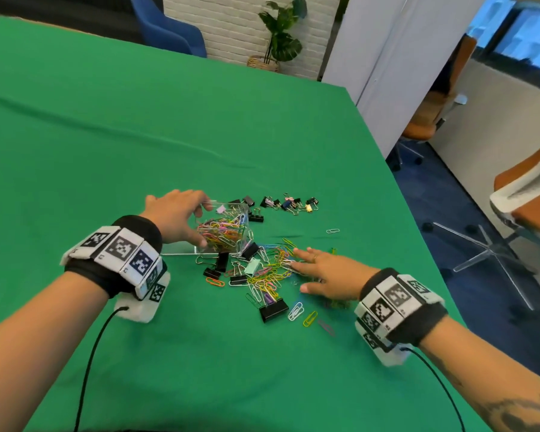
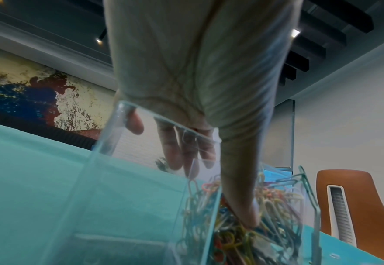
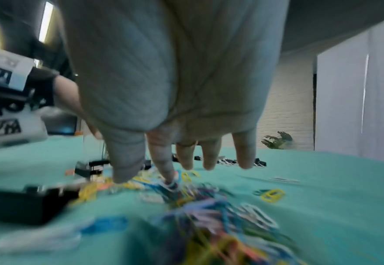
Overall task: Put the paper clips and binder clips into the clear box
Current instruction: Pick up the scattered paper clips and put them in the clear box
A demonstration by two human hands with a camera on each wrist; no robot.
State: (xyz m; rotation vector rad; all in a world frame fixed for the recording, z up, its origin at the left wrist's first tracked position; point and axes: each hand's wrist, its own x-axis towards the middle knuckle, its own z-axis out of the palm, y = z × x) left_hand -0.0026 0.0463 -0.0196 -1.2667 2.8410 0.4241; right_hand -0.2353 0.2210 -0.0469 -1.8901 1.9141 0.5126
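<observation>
Green cloth covers the tabletop (image 1: 169, 126), and the clips lie spread on it in front of the person. The left hand (image 1: 175, 215) grips the clear box (image 1: 223, 229): the thumb presses on the near wall and the other fingers curl over the far rim. The box is tilted, with its opening turned to the right toward the loose pile. In the left wrist view the thumb (image 2: 238, 188) lies along the clear wall, and the fingers (image 2: 175, 148) show through the plastic behind it. Many coloured paper clips (image 1: 222, 232) are already inside the box.

The right hand (image 1: 325, 272) lies flat and open, palm down, with straight fingers spread on the right part of the pile of paper clips (image 1: 268, 269) just to the right of the box. In the right wrist view the fingertips (image 3: 170, 177) touch the clips, though that picture is blurred.

Black binder clips (image 1: 228, 266) are mixed into the pile near the mouth of the box, and one large binder clip (image 1: 273, 308) lies at the near edge. A second group of small binder clips (image 1: 289, 202) lies farther away, to the right of the box. A single white paper clip (image 1: 332, 231) lies apart on the right.
</observation>
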